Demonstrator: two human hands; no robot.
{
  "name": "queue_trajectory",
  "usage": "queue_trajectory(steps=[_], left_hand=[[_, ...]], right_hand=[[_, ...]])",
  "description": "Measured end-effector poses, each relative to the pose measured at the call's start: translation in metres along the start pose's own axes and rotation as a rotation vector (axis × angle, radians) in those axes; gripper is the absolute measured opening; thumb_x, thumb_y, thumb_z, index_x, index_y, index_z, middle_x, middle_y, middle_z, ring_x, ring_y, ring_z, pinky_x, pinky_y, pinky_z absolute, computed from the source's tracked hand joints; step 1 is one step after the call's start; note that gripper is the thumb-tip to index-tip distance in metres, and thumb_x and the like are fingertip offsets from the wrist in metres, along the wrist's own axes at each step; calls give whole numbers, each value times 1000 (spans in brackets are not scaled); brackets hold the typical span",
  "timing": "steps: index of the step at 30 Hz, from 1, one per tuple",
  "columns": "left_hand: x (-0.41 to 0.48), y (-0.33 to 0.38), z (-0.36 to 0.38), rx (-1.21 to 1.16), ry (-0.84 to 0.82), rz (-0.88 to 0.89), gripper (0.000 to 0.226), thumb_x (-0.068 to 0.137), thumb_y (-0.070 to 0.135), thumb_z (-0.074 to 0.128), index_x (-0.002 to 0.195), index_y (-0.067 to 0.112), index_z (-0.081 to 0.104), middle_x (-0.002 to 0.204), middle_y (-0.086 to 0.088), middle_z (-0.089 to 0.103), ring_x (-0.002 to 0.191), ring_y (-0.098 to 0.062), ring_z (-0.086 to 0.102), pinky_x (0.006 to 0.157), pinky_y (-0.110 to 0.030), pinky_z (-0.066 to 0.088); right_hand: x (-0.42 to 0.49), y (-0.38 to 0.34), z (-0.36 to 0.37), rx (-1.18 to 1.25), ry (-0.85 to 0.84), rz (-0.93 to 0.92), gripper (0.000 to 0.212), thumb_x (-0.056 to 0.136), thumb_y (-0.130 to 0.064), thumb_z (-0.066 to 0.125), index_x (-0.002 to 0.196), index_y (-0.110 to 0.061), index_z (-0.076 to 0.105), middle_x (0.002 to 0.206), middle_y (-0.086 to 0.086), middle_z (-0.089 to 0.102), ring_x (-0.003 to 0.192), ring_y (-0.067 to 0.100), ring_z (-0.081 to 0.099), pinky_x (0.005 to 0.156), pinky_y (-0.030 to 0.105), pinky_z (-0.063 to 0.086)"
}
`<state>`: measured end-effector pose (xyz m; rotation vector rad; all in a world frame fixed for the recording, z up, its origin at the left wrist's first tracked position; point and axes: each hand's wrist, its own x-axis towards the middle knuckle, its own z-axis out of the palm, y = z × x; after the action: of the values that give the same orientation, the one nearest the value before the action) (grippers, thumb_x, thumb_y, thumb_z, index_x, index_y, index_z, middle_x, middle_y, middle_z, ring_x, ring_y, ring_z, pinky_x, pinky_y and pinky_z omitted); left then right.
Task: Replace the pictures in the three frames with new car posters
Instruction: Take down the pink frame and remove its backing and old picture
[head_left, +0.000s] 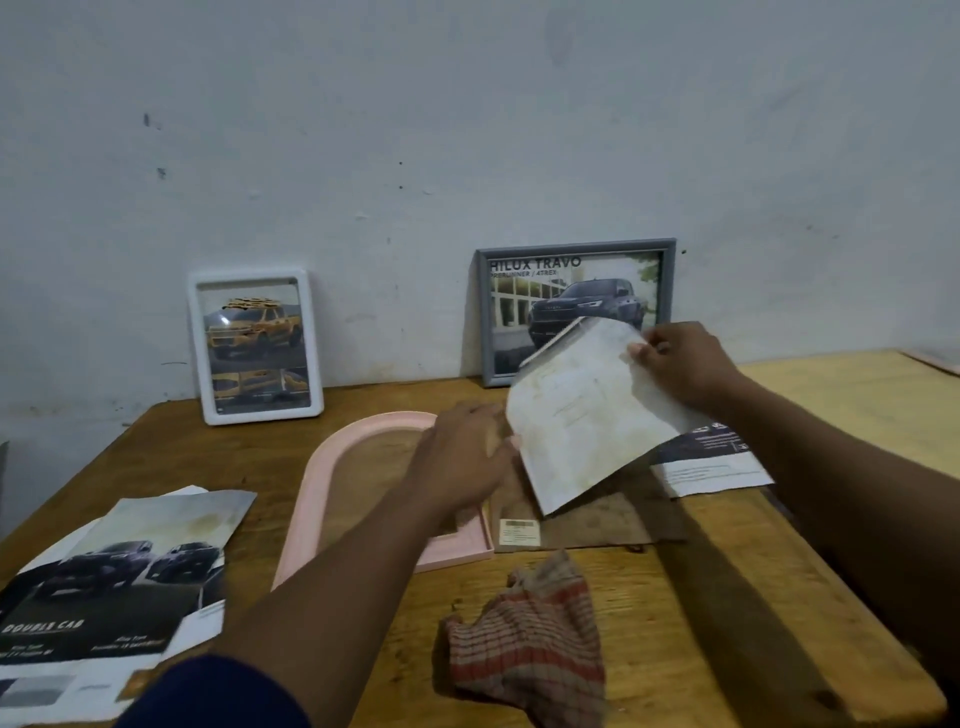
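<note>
Since the white frame (254, 345) and grey frame (574, 306) already show cars, step: emptying the third
My right hand (680, 358): pinches the stained sheet (576, 421) by a corner
My left hand (467, 452): fingers straight, touching its lower edge
Pink frame (317, 493): flat on table (701, 623), looks empty
Next: sheet aside, car poster (119, 577) from my left goes in

In front of me rises a pale, bluish-white wall (467, 104), scuffed and dotted with small dark marks, under dim, even light. Below it I look down on a worn brown wooden table (727, 623) set against that wall. At the far right a paler yellow surface (857, 405) adjoins it, perhaps a second tabletop.
</note>
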<state>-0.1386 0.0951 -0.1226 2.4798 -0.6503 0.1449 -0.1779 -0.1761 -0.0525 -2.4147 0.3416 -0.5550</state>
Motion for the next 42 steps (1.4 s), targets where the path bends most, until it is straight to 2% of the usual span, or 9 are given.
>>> queue_trajectory(steps=[4, 8, 11, 14, 16, 19, 22, 29, 42], left_hand=[[16, 36, 36, 113, -135, 135, 63, 96, 53, 52, 153, 30, 39, 161, 4, 33, 146, -22, 31, 118, -43, 28], [27, 49, 58, 275, -278, 203, 57, 94, 61, 49, 139, 28, 55, 151, 1, 45, 139, -27, 40, 112, -48, 35], [29, 46, 58, 310, -281, 212, 54, 95, 61, 48, 136, 28, 59, 146, 2, 49, 132, -26, 46, 106, -47, 38], [30, 44, 56, 345, -273, 222, 56, 95, 63, 47, 138, 29, 57, 146, 3, 50, 130, -25, 47, 105, -47, 39], [29, 44, 56, 354, -278, 217, 57, 95, 63, 47, 140, 29, 55, 146, 3, 49, 131, -24, 47, 105, -47, 39], [30, 42, 57, 362, -274, 207, 59, 95, 64, 46, 142, 30, 53, 147, 4, 49, 132, -23, 45, 105, -47, 39], [30, 40, 56, 375, -259, 214, 59, 94, 66, 45, 142, 31, 52, 147, 5, 49, 132, -22, 46, 105, -47, 40], [24, 32, 53, 369, -250, 228, 58, 95, 65, 45, 140, 30, 54, 145, 6, 51, 129, -21, 48, 103, -46, 43], [19, 31, 48, 307, -247, 198, 57, 98, 59, 47, 144, 27, 52, 149, 2, 49, 132, -23, 45, 106, -45, 41]], right_hand=[[8, 65, -44, -185, 35, 85, 26, 97, -32, 59, 97, -11, 73, 106, 21, 69, 93, 36, 59, 72, 33, 38], [6, 112, -65, -266, 1, 152, 19, 97, -37, 58, 88, -22, 65, 103, 20, 68, 85, 32, 54, 68, 35, 39], [7, 130, -58, -321, -29, 181, 19, 95, -40, 59, 97, -22, 64, 107, 20, 68, 92, 36, 57, 70, 37, 41], [2, 133, -36, -617, -92, 220, 57, 91, -51, 59, 136, -18, 47, 134, 20, 55, 119, 40, 50, 89, 46, 43], [-5, 125, -20, -781, -82, 138, 76, 87, -63, 56, 148, -24, 32, 148, 14, 41, 132, 39, 37, 100, 50, 37], [-19, 106, 9, -632, -241, -43, 78, 83, -73, 52, 149, -37, 32, 159, 0, 29, 144, 31, 25, 107, 53, 31], [-30, 98, 31, -517, -400, -51, 64, 89, -71, 43, 145, -40, 41, 157, -6, 34, 143, 25, 29, 107, 52, 30], [-28, 110, 15, -548, -391, -10, 51, 89, -66, 47, 135, -42, 51, 149, -5, 45, 134, 25, 42, 102, 48, 38], [-41, 94, 24, -566, -357, -35, 54, 96, -61, 40, 144, -37, 45, 156, -3, 38, 141, 28, 32, 106, 52, 29]])
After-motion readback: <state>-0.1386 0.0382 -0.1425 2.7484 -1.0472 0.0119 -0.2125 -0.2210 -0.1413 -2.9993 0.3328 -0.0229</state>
